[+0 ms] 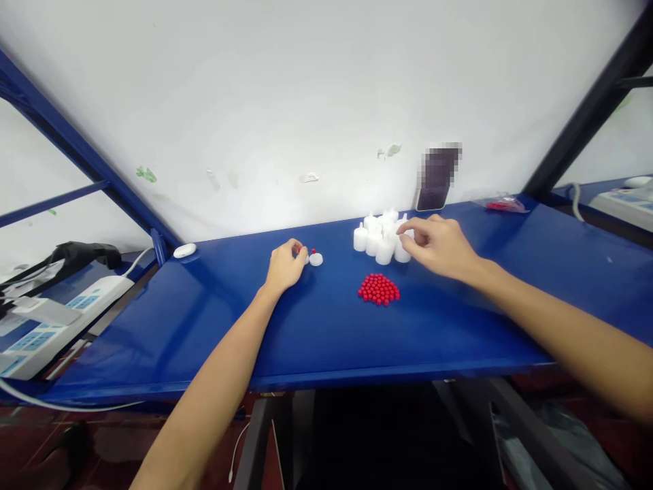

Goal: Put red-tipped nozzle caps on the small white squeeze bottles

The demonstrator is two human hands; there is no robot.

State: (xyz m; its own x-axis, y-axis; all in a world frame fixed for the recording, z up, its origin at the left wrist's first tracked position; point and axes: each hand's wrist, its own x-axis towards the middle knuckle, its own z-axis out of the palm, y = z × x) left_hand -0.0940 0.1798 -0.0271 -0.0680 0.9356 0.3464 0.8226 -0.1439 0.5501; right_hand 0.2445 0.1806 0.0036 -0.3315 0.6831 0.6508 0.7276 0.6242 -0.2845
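Toward the worktop's (306,333) back edge, white nozzle bottles (384,250), standing upright, just left of the nearer right hand (443,245), curled, grip uncertain; well apart, left hand (283,267), curled beside a red-tipped bottle (316,260), hold unclear.

Along the desk (316,333), at the far side: a case (184,250) near the left end, a phone (432,198) right of centre, leaning against the wall (286,102), and a bag (503,203) near the right end. Nearer than the phone and to its left, a cluster of bottles (385,250), with a pile of caps (379,290) just in front. At the cluster's right side, the right hand (436,245). Well left of the cluster, the left hand (286,265), with a lone bottle (315,259) just to its right. Past the desk's left edge, a power strip (96,299).
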